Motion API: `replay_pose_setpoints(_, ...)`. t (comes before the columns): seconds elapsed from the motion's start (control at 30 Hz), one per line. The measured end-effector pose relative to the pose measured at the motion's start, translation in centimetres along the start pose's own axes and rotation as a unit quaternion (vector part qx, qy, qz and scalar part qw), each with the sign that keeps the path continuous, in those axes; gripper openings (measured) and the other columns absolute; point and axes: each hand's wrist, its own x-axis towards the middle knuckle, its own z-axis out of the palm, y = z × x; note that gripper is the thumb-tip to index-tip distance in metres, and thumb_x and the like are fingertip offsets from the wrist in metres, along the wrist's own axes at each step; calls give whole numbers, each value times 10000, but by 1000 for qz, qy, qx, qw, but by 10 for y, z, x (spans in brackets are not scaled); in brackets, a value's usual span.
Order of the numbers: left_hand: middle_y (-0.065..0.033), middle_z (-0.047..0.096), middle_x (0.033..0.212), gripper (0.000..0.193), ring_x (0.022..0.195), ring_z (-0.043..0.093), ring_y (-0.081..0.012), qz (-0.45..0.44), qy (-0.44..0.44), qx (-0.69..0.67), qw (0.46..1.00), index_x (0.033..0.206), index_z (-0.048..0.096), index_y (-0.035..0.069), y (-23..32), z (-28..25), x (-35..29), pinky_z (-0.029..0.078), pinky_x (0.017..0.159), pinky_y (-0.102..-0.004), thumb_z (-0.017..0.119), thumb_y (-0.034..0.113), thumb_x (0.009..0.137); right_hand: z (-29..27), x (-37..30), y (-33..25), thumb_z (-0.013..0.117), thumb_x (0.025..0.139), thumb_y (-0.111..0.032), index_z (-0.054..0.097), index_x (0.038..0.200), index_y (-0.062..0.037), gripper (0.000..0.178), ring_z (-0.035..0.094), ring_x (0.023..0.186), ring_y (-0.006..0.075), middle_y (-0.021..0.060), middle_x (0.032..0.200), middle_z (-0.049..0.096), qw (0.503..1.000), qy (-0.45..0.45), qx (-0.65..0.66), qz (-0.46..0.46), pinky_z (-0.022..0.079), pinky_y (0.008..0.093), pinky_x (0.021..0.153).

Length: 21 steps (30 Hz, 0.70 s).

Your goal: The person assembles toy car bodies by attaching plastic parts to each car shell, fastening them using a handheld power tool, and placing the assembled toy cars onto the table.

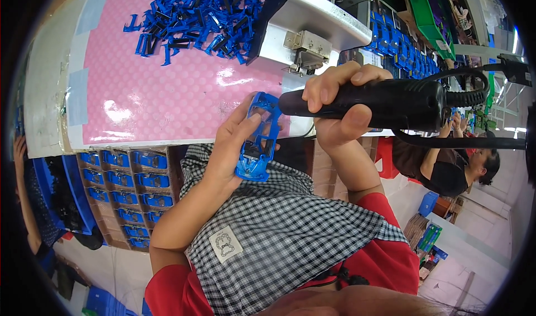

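Observation:
My left hand [228, 140] is closed round a blue plastic housing [254, 170] with open windows and dark pieces inside. It is held tilted just off the near edge of the table. My right hand [349, 118] grips a thick black electric screwdriver [385, 101] with a cord leaving its rear end. The tool's front end meets the upper right side of the housing; whether a bit enters it is hidden.
Loose blue clips [206, 20] are heaped on the pink dotted mat [145, 101]. Beside them stands a metal machine [318, 20]. Blue housings line up at right [391, 39]. A compartment tray [120, 187] holds more, lower left. Other people [446, 165] are at both sides.

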Motion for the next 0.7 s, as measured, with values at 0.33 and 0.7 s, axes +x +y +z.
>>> replay_pose_setpoints(0.33, -68, 605, 1039, 467, 830, 627, -142, 12, 3, 18, 1000, 1342, 419, 37, -4, -1, 2, 559, 658, -295, 546, 182, 917, -10, 21, 5, 762, 740, -416, 418, 988, -81, 541, 560, 565, 168, 69, 687, 550, 956, -272, 95, -57, 495, 318, 545)
replay_pose_setpoints(0.7, -107, 605, 1050, 473, 842, 624, -153, 173, 62, 146, 972, 1318, 429, 37, 50, 38, -15, 542, 676, -273, 569, 203, 898, -45, -22, -8, 673, 779, -541, 380, 1033, -129, 566, 533, 585, 172, 62, 763, 508, 967, 48, 110, -226, 485, 322, 571)
